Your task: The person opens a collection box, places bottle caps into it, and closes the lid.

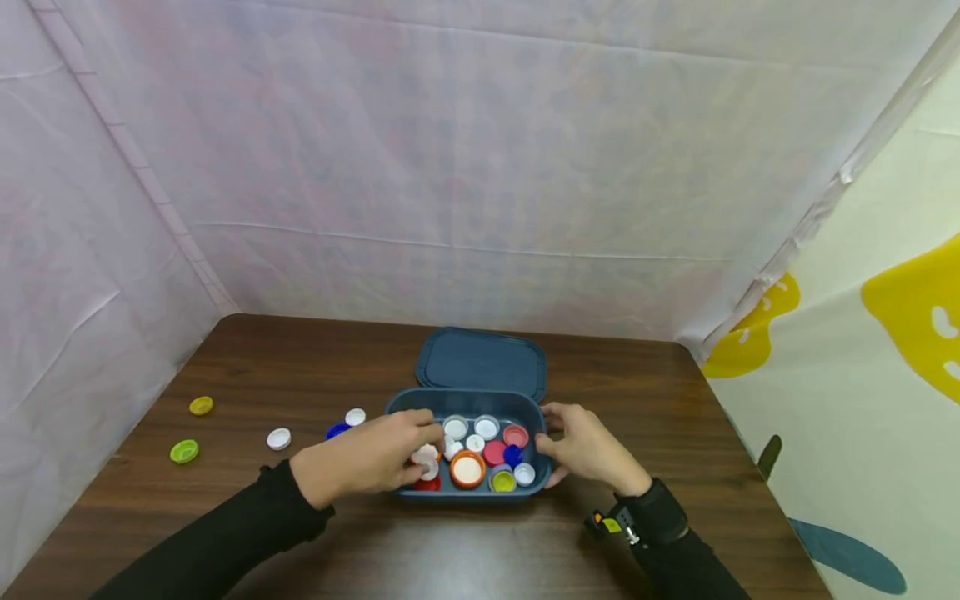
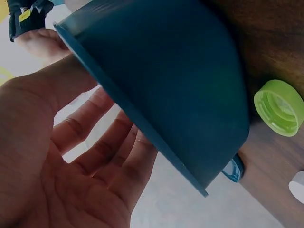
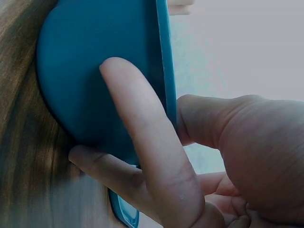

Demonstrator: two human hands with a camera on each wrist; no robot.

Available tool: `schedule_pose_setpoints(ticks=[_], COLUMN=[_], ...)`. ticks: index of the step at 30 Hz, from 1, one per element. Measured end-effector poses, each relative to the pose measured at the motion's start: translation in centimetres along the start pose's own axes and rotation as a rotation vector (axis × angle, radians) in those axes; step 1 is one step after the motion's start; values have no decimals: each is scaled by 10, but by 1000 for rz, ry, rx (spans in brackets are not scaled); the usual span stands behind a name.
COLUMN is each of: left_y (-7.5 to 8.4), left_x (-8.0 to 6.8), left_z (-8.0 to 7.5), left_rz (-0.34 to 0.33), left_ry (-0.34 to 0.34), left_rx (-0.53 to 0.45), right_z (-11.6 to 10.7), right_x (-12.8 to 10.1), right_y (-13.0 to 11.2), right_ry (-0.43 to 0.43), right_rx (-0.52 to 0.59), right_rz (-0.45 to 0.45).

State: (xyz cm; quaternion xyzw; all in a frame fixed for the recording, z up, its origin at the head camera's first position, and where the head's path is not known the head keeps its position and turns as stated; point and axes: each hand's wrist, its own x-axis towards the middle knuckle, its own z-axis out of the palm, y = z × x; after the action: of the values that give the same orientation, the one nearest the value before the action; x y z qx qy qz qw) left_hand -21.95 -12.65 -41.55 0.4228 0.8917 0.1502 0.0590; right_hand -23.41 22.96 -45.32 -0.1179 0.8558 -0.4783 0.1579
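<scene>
A dark blue oval container (image 1: 465,402) sits at the table's middle with several bottle caps inside: an orange-rimmed cap (image 1: 467,469), a yellow-green cap (image 1: 503,481), red, pink, blue and white ones. My left hand (image 1: 429,439) reaches over the container's left rim (image 2: 142,128), fingers fairly straight above the caps and tips hidden behind the wall. My right hand (image 1: 551,443) holds the right end, with its fingers (image 3: 142,142) against the outer wall (image 3: 90,66) and the thumb (image 3: 199,118) at the rim.
The container's lid (image 1: 482,360) lies flat just behind it. Loose on the wooden table (image 1: 300,358) to the left are a yellow cap (image 1: 200,406), a green cap (image 1: 183,451), two white caps (image 1: 278,438) and a blue cap (image 1: 337,430). Cloth walls close in three sides.
</scene>
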Motion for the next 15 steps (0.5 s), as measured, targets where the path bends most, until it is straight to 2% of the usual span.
schedule_pose_setpoints(ticks=[8,15], left_y=[1,-2], left_x=[-2,-4], left_z=[-4,-8], left_rz=[-17,-109], left_ry=[66,77], left_rx=[40,-3], right_z=[0,0], right_x=[0,0], right_y=[0,0], right_ry=[-2,-2], right_rx=[-3,-3], right_rz=[1,4])
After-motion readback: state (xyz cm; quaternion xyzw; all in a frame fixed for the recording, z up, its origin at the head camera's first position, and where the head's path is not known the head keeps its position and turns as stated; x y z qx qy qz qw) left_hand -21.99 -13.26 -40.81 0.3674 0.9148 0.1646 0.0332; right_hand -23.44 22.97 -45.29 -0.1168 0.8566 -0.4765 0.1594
